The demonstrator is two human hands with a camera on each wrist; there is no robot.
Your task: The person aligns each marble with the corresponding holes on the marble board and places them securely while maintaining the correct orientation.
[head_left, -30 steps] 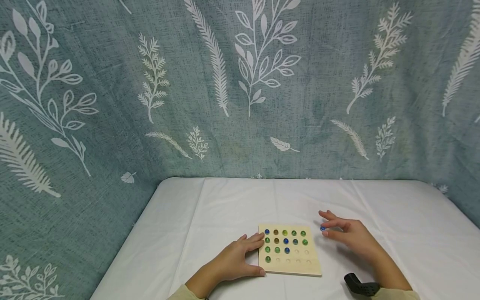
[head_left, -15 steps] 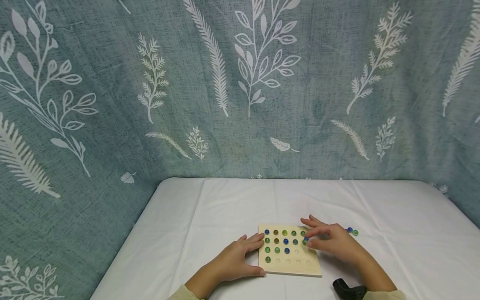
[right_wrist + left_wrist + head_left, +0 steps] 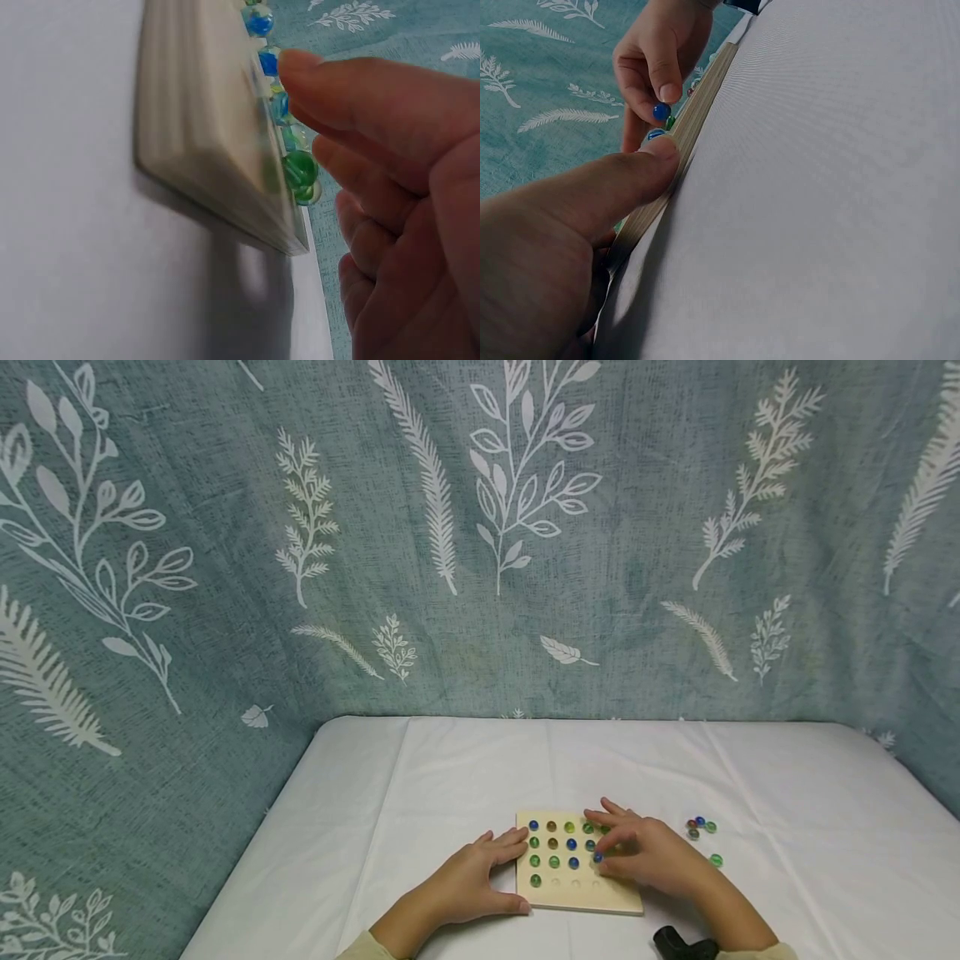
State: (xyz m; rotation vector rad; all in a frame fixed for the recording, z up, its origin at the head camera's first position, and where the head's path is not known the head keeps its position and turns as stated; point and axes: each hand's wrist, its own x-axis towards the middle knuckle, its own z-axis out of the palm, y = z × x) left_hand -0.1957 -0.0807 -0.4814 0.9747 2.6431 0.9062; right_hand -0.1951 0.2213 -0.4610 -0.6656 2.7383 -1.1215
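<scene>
A pale wooden board (image 3: pixel 567 893) with rows of round hollows lies on the white cloth, several glass marbles seated in it. My left hand (image 3: pixel 480 877) rests against its left side, fingers and thumb extended; the thumb presses the board's edge in the left wrist view. Over the third row, my right hand (image 3: pixel 656 856) pinches a blue marble (image 3: pixel 661 112) between thumb and index finger. That marble sits right at a hollow, beside another blue marble (image 3: pixel 573 863); whether it touches the board I cannot tell. My right hand hides part of the board's right side.
Right of the board, several loose marbles (image 3: pixel 693 834) lie in a cluster, and a single green marble (image 3: pixel 716 860) lies nearer. A black device (image 3: pixel 684 945) is at the right wrist. Patterned curtain (image 3: pixel 465 527) surrounds the table (image 3: pixel 420 777) at the back and sides.
My right hand has carried the blue marble leftward from beside the board to over its third row. Loose marbles it was hiding now show on the right. The left hand stays in place.
</scene>
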